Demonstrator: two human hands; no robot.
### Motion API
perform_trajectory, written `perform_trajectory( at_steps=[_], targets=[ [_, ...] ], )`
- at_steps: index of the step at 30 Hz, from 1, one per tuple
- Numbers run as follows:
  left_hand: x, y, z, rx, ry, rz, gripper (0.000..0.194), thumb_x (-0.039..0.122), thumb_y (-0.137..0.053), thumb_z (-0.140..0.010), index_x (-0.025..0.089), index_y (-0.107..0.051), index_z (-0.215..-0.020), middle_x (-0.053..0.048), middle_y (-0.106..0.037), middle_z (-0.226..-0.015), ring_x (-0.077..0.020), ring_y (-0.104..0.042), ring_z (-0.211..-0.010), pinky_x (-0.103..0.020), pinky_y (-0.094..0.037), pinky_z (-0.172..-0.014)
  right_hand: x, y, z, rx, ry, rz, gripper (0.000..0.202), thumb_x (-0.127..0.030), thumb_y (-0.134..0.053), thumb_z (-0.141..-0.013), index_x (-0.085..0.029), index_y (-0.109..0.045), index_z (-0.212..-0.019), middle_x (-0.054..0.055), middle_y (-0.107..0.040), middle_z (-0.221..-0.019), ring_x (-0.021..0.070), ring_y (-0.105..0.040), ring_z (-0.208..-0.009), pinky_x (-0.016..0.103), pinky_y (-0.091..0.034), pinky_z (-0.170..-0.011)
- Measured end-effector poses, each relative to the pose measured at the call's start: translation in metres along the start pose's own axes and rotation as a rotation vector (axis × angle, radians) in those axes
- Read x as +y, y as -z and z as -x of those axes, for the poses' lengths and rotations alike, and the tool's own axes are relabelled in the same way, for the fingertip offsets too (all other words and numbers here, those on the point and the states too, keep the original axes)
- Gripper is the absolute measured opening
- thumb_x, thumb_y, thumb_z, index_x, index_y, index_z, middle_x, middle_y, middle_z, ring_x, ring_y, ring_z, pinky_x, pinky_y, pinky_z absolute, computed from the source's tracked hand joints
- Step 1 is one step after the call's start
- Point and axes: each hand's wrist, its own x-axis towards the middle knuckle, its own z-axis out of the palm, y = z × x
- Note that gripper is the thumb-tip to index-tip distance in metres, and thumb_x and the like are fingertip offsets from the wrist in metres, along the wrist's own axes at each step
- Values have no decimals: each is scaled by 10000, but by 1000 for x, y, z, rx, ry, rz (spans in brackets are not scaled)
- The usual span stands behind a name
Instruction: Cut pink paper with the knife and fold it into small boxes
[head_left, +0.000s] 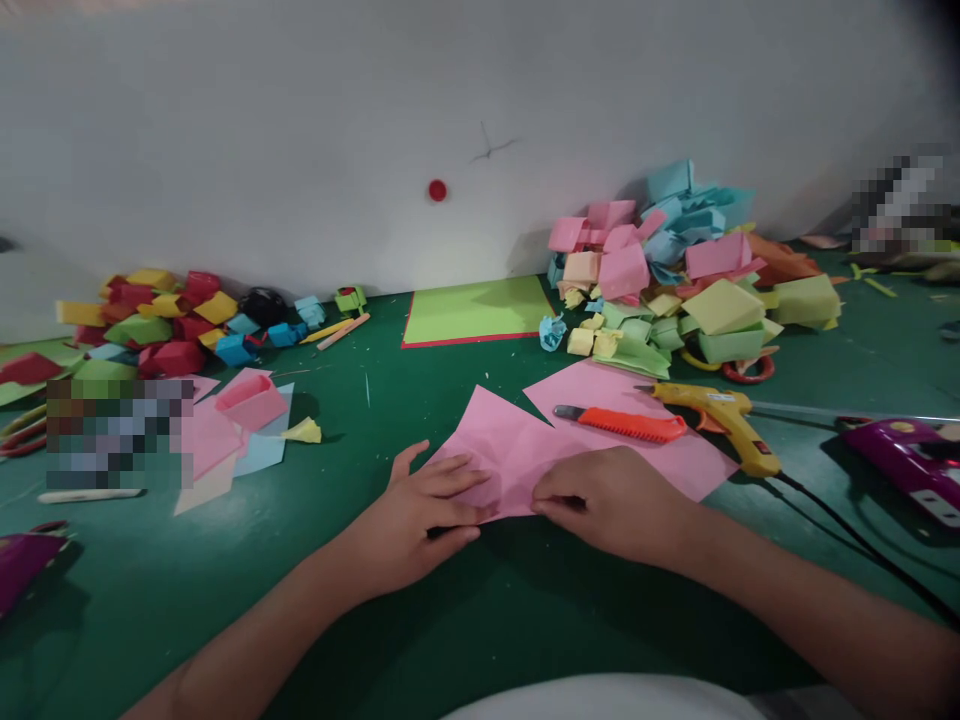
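A creased sheet of pink paper (504,440) lies on the green table in front of me. My left hand (435,500) rests on its left part with the fingers spread. At the sheet's near edge, my right hand (611,500) pinches the paper between thumb and forefinger, the other fingers curled. Just beyond that hand, an orange utility knife (630,422) lies on another piece of pink paper (709,465). A yellow glue gun (724,415) sits to the right, its nozzle pointing left and its black cord trailing toward me.
Folded paper pieces are heaped at the back right (720,300) and back left (165,315). A lime-green sheet with a red border (480,308) lies by the wall. Purple power strips (907,465) stand at the right and left edges. Pink and blue paper scraps (262,450) lie left.
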Motion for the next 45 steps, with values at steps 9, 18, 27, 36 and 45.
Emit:
perform_trajectory(
  at_steps=[9, 18, 27, 36, 45],
  targets=[
    [2, -2, -1, 43, 14, -1, 190, 294, -604, -990, 362, -736, -1109, 21, -618, -1427, -219, -495, -1390, -501, 0, -1224, -5, 1, 3, -48, -6, 69, 194, -270, -550, -968, -301, -740, -951, -55, -781, -983, 190, -691, -911, 288, -391, -673],
    [20, 2, -3, 79, -147, -69, 160, 271, -560, -1006, 288, -708, -1065, 3, -676, -1350, -204, -551, -1334, -467, -58, -1236, -13, 2, 9, -109, -34, 204, 211, -245, -524, -975, -244, -703, -863, -8, -762, -873, 198, -689, -797, 300, -319, -589],
    [13, -5, -4, 208, -238, -186, 189, 214, -521, -1002, 221, -695, -1077, -27, -714, -1264, -210, -639, -1194, -432, -399, -1119, -15, 2, 9, -116, -10, 64, 197, -262, -529, -967, -262, -689, -852, -48, -757, -828, 154, -667, -739, 282, -280, -584],
    [13, -2, -2, 170, -218, -62, 129, 276, -559, -991, 181, -638, -1026, -93, -701, -1227, -237, -643, -1162, -415, -509, -1009, -24, -5, 4, -34, -261, 139, 333, -366, -486, -984, -234, -666, -737, 0, -728, -723, 171, -608, -636, 310, -203, -548],
    [10, -7, -1, 180, -150, -55, 62, 233, -577, -969, 200, -626, -951, -72, -622, -1118, -210, -600, -1037, -362, -496, -897, -18, -12, 0, -10, -277, 201, 311, -381, -466, -1002, -237, -666, -813, 15, -741, -747, 182, -623, -629, 311, -163, -537]
  ],
)
